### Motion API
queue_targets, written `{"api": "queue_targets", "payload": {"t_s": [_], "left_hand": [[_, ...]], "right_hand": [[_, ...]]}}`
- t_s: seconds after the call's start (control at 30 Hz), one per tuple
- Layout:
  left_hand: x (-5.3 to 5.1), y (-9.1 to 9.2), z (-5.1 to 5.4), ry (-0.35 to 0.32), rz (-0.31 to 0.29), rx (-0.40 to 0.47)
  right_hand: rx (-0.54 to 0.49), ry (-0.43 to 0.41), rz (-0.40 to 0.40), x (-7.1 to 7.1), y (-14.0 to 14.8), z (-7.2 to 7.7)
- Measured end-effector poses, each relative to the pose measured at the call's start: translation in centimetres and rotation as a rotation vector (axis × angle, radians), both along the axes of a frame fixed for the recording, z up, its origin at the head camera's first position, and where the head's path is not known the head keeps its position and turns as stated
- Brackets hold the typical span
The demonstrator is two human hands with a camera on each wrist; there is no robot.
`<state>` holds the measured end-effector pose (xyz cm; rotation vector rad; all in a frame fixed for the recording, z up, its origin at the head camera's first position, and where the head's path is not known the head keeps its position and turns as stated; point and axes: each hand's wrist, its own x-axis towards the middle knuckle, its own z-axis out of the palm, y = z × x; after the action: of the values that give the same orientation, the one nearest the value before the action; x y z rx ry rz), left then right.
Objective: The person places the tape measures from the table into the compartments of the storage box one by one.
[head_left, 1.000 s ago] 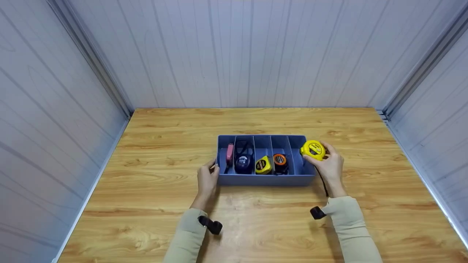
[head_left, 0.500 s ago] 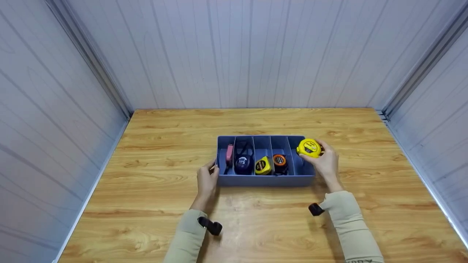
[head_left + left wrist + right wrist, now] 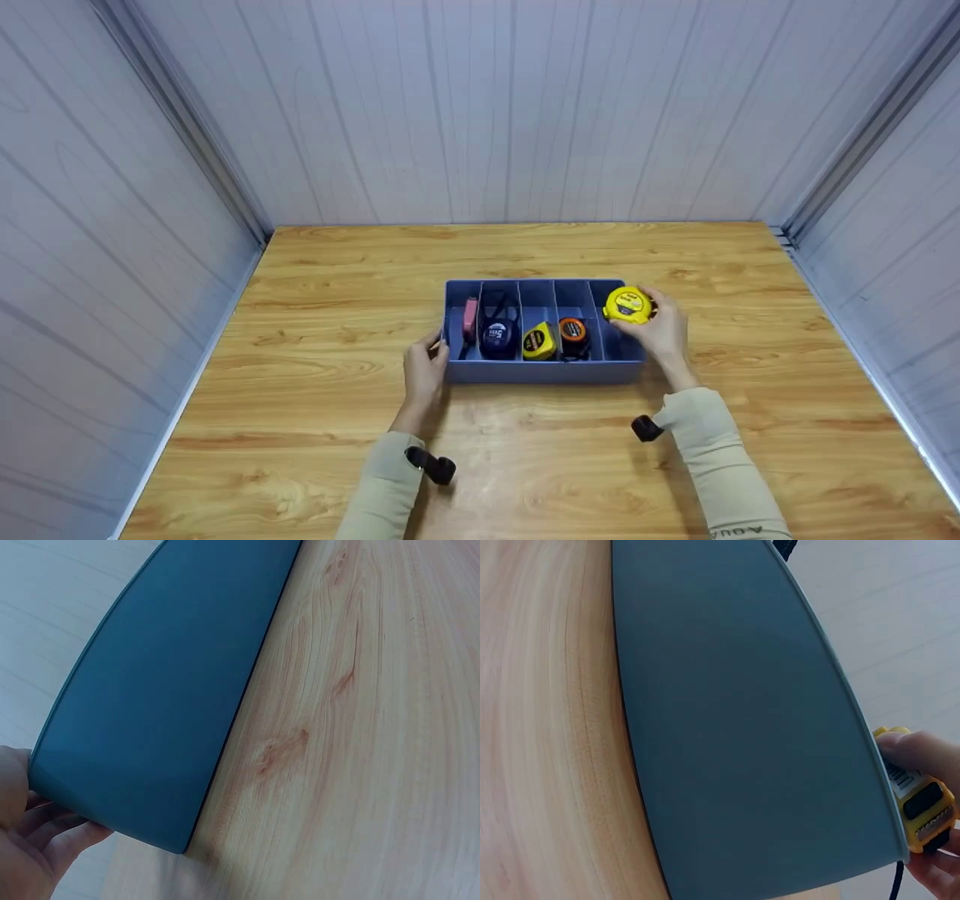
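A blue-grey divided box [image 3: 544, 373] stands on the table, its long front wall filling both wrist views. My left hand [image 3: 426, 369] holds the box's left end; in the left wrist view its fingers [image 3: 73, 841] lie against the short wall. High at the right end, my right hand [image 3: 664, 330] pinches a yellow tape measure [image 3: 628, 304] between thumb and fingers over the rightmost compartment. A black cord [image 3: 897, 881] hangs below it in the right wrist view. Other compartments hold a pink-cased item [image 3: 470, 318], a dark blue tape measure [image 3: 498, 337], a yellow-black one [image 3: 538, 342] and an orange-black one [image 3: 574, 334].
The wood-grain table [image 3: 337, 300] extends around the box on all sides. Pale panel walls [image 3: 480, 112] close off the back and both sides. A black wrist camera [image 3: 439, 470] sits at the left cuff, another camera [image 3: 646, 428] at the right.
My right hand has moved left and slightly up with the yellow tape measure, from beside the box's right end to above the rightmost compartment. The left hand has stayed in place.
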<state>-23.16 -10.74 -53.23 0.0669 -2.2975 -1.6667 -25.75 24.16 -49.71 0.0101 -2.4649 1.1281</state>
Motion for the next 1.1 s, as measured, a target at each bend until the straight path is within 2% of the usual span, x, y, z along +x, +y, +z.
{"api": "queue_targets", "payload": {"t_s": [0.4, 0.63, 1.1], "left_hand": [[-0.06, -0.17, 0.10, -0.001, -0.006, -0.017], [-0.01, -0.04, 0.21, -0.045, 0.003, 0.014], [-0.03, 0.09, 0.15, -0.026, 0.022, 0.023]], "right_hand": [[0.055, -0.028, 0.063, -0.21, -0.06, 0.33], [0.068, -0.021, 0.101, -0.45, -0.17, 0.08], [0.160, -0.060, 0.163, -0.95, -0.41, -0.54]]}}
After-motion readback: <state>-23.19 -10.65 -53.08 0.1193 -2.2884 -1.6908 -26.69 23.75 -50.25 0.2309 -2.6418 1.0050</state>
